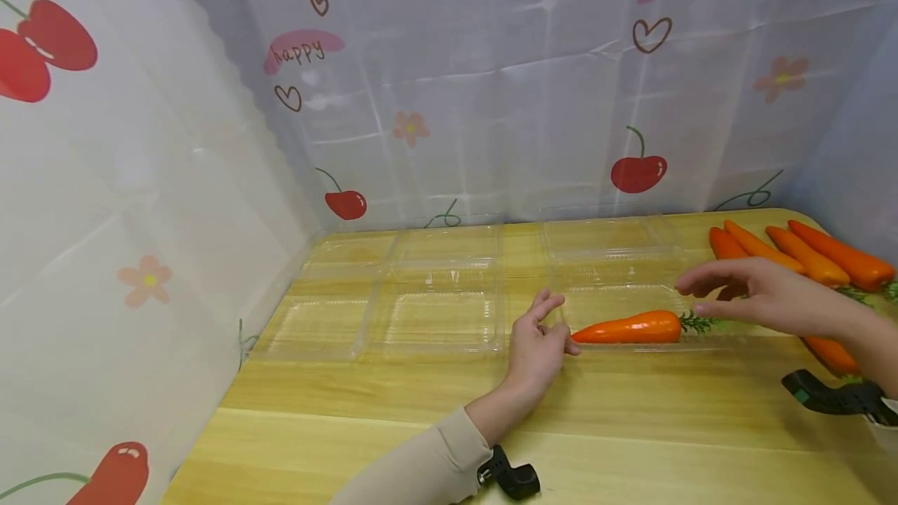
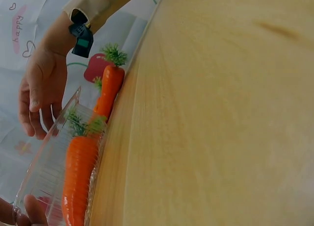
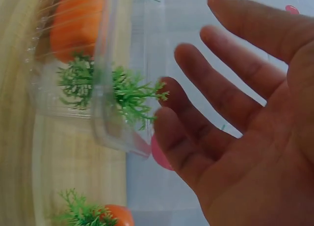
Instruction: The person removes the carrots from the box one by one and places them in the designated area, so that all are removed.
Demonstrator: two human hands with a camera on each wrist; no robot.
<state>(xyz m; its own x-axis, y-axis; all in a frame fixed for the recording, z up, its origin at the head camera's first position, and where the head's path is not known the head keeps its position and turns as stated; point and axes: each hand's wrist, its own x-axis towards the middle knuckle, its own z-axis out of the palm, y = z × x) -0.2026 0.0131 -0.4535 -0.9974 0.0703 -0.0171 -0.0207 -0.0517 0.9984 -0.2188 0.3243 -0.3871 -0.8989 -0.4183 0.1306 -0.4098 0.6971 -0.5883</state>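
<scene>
An orange carrot with a green leafy top lies along the front side of a clear plastic box that has its lid folded back. My left hand pinches the box's front left corner, close to the carrot's tip. Over the box's right end hovers my right hand, its fingers loosely spread with nothing between them. In the right wrist view, that hand is beside the leafy top, which sticks out past the box's rim.
Two more clear boxes, one of them in the middle and the other at the left, stand with lids back. Several loose carrots lie at the table's right end, one beneath the right forearm. A printed curtain hangs behind the table.
</scene>
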